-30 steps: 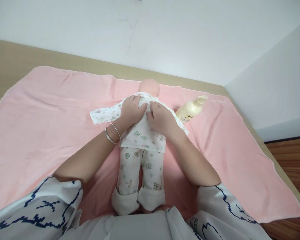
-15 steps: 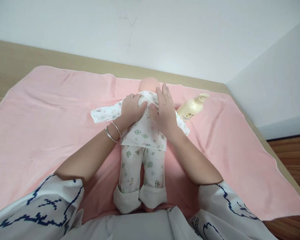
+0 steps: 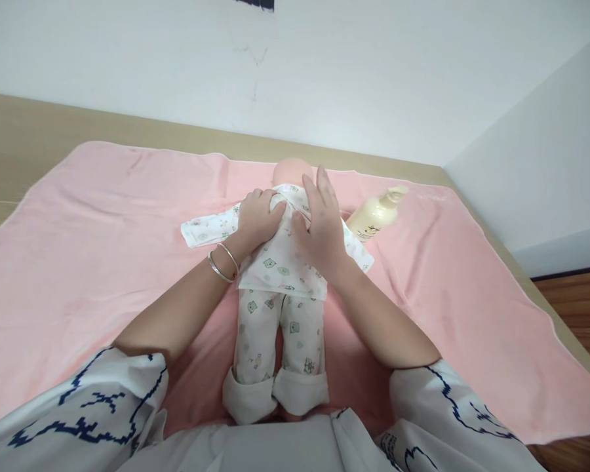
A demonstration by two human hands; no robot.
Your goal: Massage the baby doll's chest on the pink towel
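A baby doll (image 3: 291, 172) lies on its back on a pink towel (image 3: 98, 249), feet toward me, dressed in a white printed shirt (image 3: 275, 265) and matching trousers (image 3: 255, 334). My left hand (image 3: 256, 219), with two silver bangles at the wrist, has its fingers curled over the shirt fabric on the doll's chest. My right hand (image 3: 320, 226) lies on the other side of the chest with fingers stretched out flat toward the doll's head.
A cream pump bottle (image 3: 377, 213) lies on the towel just right of the doll. The towel covers a light wooden surface (image 3: 19, 131) against a white wall. Wooden floor shows at the far right.
My right hand's fingers have uncurled and stretched up along the doll's chest toward its head. My left hand has stayed on the shirt.
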